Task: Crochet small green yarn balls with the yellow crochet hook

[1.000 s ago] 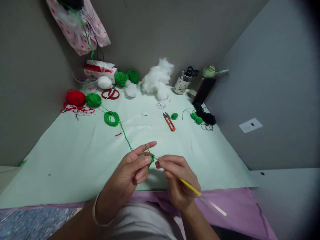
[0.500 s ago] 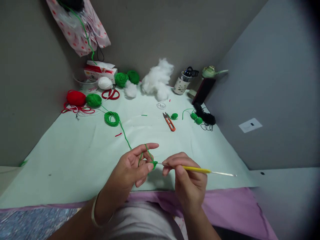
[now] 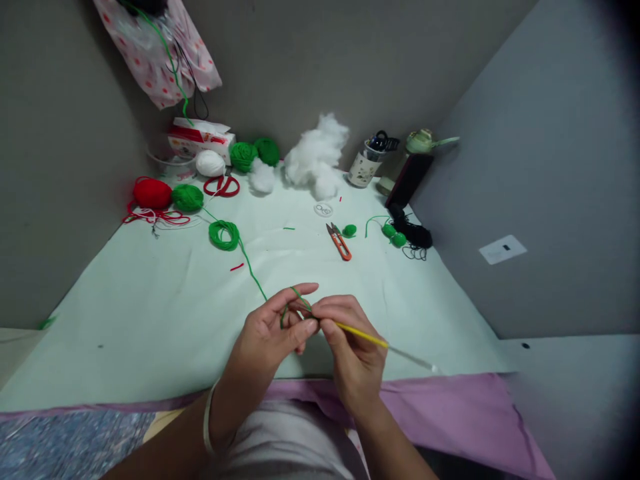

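My left hand (image 3: 270, 333) pinches a small green crochet piece, now mostly hidden by the fingertips. Green yarn (image 3: 254, 275) loops over its raised index finger and runs back to a loose coil (image 3: 223, 236) on the table. A crochet hook with a yellow handle (image 3: 363, 335) is gripped in my right hand (image 3: 353, 350), its bare metal end pointing right and toward me. Both hands' fingertips meet at the crochet piece, where the hook's working tip is out of sight.
Orange thread snips (image 3: 339, 243) lie beyond my hands beside a small green ball (image 3: 349, 231). White stuffing (image 3: 315, 160), red-handled scissors (image 3: 221, 187) and yarn balls (image 3: 153, 193) stand along the back. Black yarn (image 3: 413, 230) and a phone-like dark slab (image 3: 410, 180) are at right.
My right hand has moved left and slightly up, bringing its fingertips against the left hand's. The hook tilts more steeply, and the crochet piece has become covered.
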`<state>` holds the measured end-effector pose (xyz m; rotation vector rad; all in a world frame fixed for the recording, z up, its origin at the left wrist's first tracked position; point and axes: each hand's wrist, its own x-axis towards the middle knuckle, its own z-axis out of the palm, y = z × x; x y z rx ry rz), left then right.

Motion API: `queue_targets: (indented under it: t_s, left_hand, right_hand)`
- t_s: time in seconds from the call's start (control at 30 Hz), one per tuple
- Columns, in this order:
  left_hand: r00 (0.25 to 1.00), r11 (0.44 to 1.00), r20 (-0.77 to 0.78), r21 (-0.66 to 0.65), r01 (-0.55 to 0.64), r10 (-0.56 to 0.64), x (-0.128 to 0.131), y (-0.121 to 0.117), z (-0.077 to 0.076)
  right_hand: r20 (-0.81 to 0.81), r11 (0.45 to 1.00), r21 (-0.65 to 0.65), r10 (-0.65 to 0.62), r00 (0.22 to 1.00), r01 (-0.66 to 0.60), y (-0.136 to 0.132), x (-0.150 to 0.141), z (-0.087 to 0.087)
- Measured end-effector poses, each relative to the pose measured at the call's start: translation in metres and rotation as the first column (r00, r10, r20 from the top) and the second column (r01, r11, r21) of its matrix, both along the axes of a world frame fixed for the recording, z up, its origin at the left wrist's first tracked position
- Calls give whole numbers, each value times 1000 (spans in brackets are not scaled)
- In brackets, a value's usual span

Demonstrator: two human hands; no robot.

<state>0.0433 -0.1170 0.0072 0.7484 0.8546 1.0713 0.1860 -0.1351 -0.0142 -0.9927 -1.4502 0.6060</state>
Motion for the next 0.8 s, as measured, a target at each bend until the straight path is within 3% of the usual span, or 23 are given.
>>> queue_targets:
  t_s: [0.07, 0.13, 0.23, 0.3, 0.37, 0.57, 0.8]
  left_hand:
    - [998, 998, 68, -56, 8, -5, 1, 0, -5]
    - [982, 988, 181, -135, 80, -55, 0, 2, -7]
    - [951, 966, 296, -207, 153, -87, -5, 6, -6]
    - [950, 970, 302, -200, 140, -75, -7, 8, -4]
    - [961, 980, 268, -164, 109, -62, -6, 9, -2]
    - [985, 996, 171, -80, 33, -18, -1, 5, 0]
    - [947, 970, 291, -155, 189, -138, -8, 5, 1]
  right_hand:
    - [158, 992, 122, -64, 985, 45, -1, 1, -5]
    - [212, 982, 177, -102, 972, 64, -2, 2, -8]
    - [-54, 998, -3, -65, 996, 65, 2, 6, -3]
    - [-315, 989, -147, -25, 949, -23, 6, 6, 1]
    - [-477, 968, -215, 11, 879, -128, 9, 6, 4]
    - [-507, 963, -192, 68, 859, -190, 9, -1, 0]
    - [-551, 956, -243, 6, 835, -167, 8, 1, 6]
